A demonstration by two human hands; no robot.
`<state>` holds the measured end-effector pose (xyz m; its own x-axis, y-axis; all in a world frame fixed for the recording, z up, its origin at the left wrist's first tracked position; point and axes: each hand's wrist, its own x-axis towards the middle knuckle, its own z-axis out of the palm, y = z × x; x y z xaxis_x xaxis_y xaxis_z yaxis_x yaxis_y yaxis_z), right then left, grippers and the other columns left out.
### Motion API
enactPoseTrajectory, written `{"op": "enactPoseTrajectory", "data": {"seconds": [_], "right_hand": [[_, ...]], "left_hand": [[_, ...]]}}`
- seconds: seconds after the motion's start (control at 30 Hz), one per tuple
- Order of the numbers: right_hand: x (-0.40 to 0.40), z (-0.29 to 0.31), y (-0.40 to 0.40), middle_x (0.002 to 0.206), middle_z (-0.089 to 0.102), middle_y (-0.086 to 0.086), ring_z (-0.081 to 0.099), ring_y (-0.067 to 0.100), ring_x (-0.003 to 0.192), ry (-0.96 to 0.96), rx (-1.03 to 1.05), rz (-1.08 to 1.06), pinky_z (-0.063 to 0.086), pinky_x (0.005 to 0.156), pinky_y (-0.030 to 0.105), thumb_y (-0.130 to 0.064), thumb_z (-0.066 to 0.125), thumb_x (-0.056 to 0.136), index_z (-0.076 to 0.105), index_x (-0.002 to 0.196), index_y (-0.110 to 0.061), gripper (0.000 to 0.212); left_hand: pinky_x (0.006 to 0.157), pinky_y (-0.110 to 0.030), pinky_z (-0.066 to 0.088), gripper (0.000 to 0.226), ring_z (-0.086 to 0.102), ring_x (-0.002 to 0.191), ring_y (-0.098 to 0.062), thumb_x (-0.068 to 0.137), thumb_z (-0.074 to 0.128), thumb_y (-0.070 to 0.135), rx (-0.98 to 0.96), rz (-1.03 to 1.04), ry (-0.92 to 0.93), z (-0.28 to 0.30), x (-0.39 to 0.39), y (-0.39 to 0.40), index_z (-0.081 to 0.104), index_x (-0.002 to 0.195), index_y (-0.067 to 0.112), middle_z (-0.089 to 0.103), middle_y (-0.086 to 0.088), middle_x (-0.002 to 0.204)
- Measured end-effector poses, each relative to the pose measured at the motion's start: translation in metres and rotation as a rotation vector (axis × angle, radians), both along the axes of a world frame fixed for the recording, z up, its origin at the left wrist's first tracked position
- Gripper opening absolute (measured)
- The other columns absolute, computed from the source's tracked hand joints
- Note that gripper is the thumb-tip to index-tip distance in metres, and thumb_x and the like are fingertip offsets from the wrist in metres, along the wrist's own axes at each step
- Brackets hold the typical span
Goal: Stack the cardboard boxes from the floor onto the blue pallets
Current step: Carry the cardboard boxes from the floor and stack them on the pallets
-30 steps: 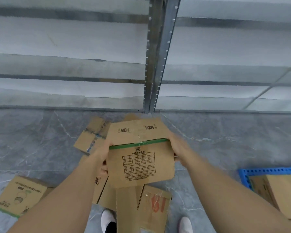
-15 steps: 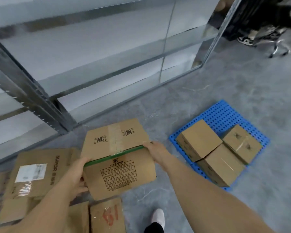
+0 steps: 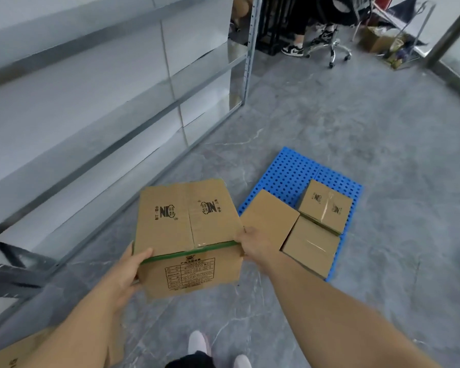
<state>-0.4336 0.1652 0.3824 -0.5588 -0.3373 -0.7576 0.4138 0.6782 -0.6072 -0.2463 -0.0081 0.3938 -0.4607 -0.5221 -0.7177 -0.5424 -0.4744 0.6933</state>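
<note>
While both hands clasp it from opposite sides, left hand [image 3: 129, 272] and right hand [image 3: 252, 247], a cardboard box [image 3: 187, 235] hangs above the floor beside the blue pallet [image 3: 290, 172]. Three boxes [image 3: 311, 227] fill the near half; lowering carelessly could knock them askew.

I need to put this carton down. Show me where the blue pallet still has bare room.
The free patch is the far part of the blue pallet, between its far edge and the small printed box, plus the strip beside that box. The near part is crowded: the plain box and taped box sit tight together. Both hands grip the carried carton.
</note>
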Motion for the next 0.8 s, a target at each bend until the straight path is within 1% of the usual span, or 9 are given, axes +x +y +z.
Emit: {"op": "enactPoseTrajectory", "data": {"seconds": [0.07,0.13,0.2,0.27,0.43,0.53,0.57,0.7,0.8], "right_hand": [[-0.016,0.0,-0.01,0.091,0.05,0.013,0.045,0.017,0.078,0.004,-0.007,-0.05,0.047,0.074,0.034,-0.013,0.043,0.091,0.049,0.097,-0.009,0.01],[-0.036,-0.001,-0.025,0.088,0.05,0.008,0.046,0.018,0.076,0.013,-0.006,-0.105,0.041,0.068,0.029,-0.012,0.042,0.091,0.048,0.094,-0.009,0.007],[-0.056,-0.003,-0.041,0.102,0.057,0.014,0.054,0.023,0.092,0.013,-0.012,-0.159,0.049,0.085,0.036,-0.012,0.042,0.092,0.051,0.104,-0.005,0.016],[-0.074,-0.002,-0.061,0.115,0.057,0.02,0.053,0.023,0.094,0.042,0.004,-0.194,0.044,0.097,0.044,-0.012,0.043,0.091,0.05,0.117,0.0,0.029],[-0.111,0.008,-0.113,0.09,0.052,0.007,0.049,0.016,0.074,0.04,0.0,-0.323,0.047,0.062,0.028,-0.009,0.043,0.094,0.052,0.108,-0.004,0.017],[-0.131,0.012,-0.139,0.105,0.056,0.012,0.05,0.021,0.09,0.075,-0.014,-0.371,0.046,0.091,0.042,-0.013,0.046,0.095,0.053,0.112,-0.003,0.021],[-0.138,0.013,-0.145,0.108,0.056,0.012,0.05,0.021,0.092,0.079,-0.026,-0.392,0.045,0.093,0.041,-0.013,0.047,0.095,0.053,0.112,-0.004,0.021],[-0.164,0.012,-0.16,0.095,0.055,0.003,0.049,0.015,0.081,0.09,-0.074,-0.478,0.043,0.077,0.032,-0.016,0.048,0.095,0.052,0.103,-0.011,0.01],[-0.186,0.007,-0.161,0.1,0.057,0.001,0.052,0.018,0.089,0.106,-0.104,-0.564,0.045,0.082,0.034,-0.018,0.048,0.096,0.054,0.11,-0.014,0.016]], "left_hand": [[0.082,-0.034,0.042,0.032,0.055,0.096,-0.016,0.094,0.051,0.022,-0.001,-0.049,0.012,-0.004,-0.023,-0.017,0.042,0.122,0.034,0.06,0.003,0.106],[0.081,-0.033,0.042,0.033,0.055,0.094,-0.014,0.095,0.05,0.021,-0.009,-0.091,0.024,-0.01,-0.049,-0.036,0.042,0.124,0.033,0.06,0.004,0.104],[0.078,-0.032,0.043,0.035,0.055,0.092,-0.013,0.096,0.049,0.02,-0.005,-0.135,0.034,-0.013,-0.076,-0.059,0.041,0.128,0.032,0.06,0.004,0.103],[0.08,-0.032,0.043,0.039,0.056,0.095,-0.013,0.096,0.049,0.021,0.0,-0.19,0.047,-0.011,-0.104,-0.087,0.04,0.132,0.031,0.061,0.003,0.106],[0.103,-0.041,0.038,0.047,0.053,0.112,-0.021,0.096,0.049,0.023,-0.046,-0.35,0.073,0.003,-0.166,-0.16,0.035,0.14,0.028,0.057,-0.005,0.126],[0.108,-0.045,0.034,0.051,0.049,0.119,-0.025,0.095,0.051,0.026,-0.085,-0.423,0.073,0.008,-0.202,-0.197,0.033,0.142,0.025,0.054,-0.006,0.13],[0.108,-0.046,0.034,0.051,0.049,0.12,-0.025,0.095,0.051,0.027,-0.103,-0.444,0.067,0.008,-0.214,-0.207,0.033,0.142,0.024,0.054,-0.007,0.131],[0.108,-0.048,0.033,0.05,0.049,0.119,-0.025,0.093,0.054,0.032,-0.178,-0.492,0.055,0.005,-0.262,-0.232,0.036,0.139,0.024,0.053,-0.006,0.129],[0.105,-0.048,0.037,0.051,0.05,0.116,-0.025,0.091,0.055,0.037,-0.231,-0.546,0.049,0.004,-0.304,-0.242,0.036,0.137,0.023,0.053,-0.007,0.127]]}}
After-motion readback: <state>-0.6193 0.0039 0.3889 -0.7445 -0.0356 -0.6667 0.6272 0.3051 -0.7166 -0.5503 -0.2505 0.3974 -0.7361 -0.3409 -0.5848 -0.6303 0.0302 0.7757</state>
